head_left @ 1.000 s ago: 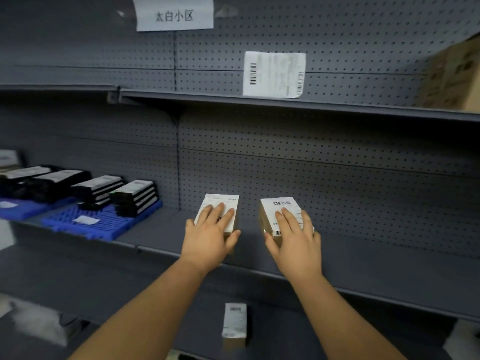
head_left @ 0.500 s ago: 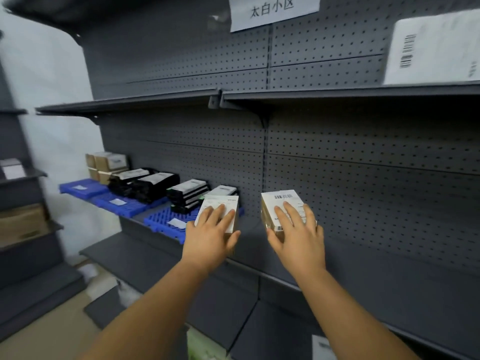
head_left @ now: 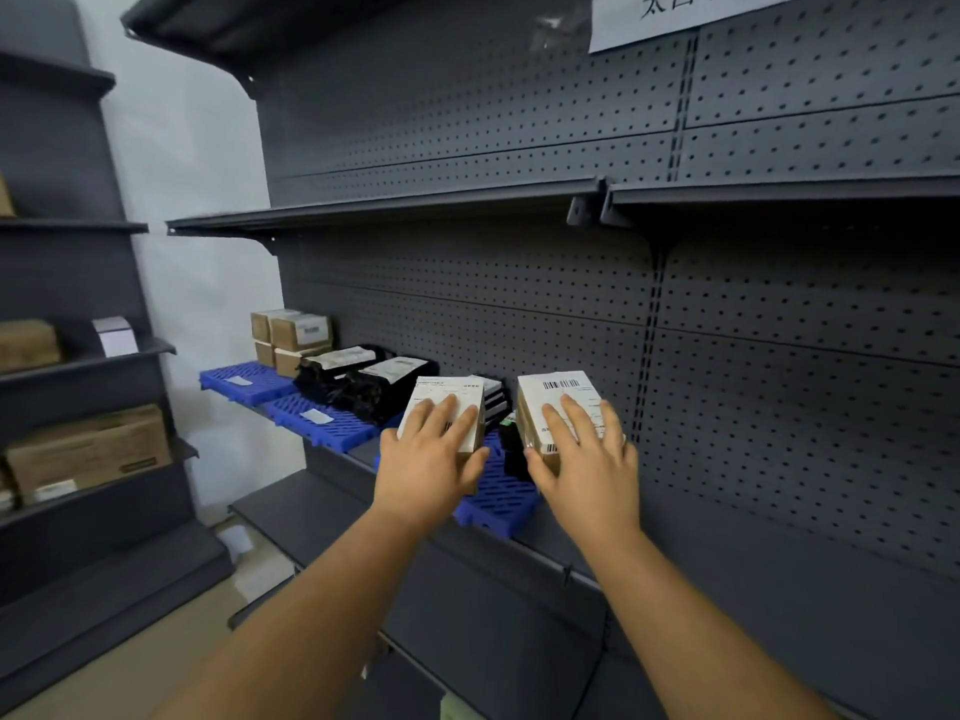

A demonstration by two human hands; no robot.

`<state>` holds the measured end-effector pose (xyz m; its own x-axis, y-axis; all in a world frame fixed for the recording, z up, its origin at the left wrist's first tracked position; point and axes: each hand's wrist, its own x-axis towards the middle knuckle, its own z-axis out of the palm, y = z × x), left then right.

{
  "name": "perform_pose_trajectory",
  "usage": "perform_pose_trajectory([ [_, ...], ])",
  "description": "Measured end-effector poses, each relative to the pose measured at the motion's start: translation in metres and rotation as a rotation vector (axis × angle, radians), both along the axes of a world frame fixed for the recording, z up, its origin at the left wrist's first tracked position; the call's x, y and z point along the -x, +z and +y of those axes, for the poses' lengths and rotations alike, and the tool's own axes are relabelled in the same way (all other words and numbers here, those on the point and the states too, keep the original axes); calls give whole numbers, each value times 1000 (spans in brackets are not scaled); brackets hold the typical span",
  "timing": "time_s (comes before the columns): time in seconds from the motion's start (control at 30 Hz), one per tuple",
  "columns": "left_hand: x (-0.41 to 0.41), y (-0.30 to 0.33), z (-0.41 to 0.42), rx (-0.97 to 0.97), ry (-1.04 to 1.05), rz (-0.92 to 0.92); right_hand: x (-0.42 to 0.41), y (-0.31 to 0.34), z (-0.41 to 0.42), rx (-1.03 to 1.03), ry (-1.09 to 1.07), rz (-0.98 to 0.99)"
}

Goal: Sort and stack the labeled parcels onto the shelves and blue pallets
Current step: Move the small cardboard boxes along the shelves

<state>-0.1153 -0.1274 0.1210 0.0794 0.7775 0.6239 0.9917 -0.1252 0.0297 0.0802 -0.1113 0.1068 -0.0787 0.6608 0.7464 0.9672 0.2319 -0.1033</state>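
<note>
Fingers (head_left: 563, 423) atop white-labelled brown parcel (head_left: 558, 394)

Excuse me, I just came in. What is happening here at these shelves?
A person is sorting labeled parcels at a grey pegboard shelf. The left hand grips one small labeled box and the right hand grips another, both held up in front of the middle shelf. Behind them, blue pallets on that shelf carry black parcels and, at the far end, stacked cardboard boxes. The two held boxes are not yet set down.
</note>
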Motion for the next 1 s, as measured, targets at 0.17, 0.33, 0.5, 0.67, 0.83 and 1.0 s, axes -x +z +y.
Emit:
perform_pose_trajectory([
  [0.17,54,-3,16,6,-49,-13,56,1,10,51,-59,-11],
  [0.33,115,-10,34,14,-59,-11,113,-1,19,60,-86,20],
  [0.5,159,-17,55,-16,-81,-25,157,-10,38,29,-95,2],
  [0.67,190,-20,85,16,-61,-17,188,-13,75,29,-84,-12],
  [0.83,213,-11,123,43,-24,26,213,-8,118,28,-66,6],
  [1.0,242,-3,158,14,10,12,244,0,159,4,-30,8],
])
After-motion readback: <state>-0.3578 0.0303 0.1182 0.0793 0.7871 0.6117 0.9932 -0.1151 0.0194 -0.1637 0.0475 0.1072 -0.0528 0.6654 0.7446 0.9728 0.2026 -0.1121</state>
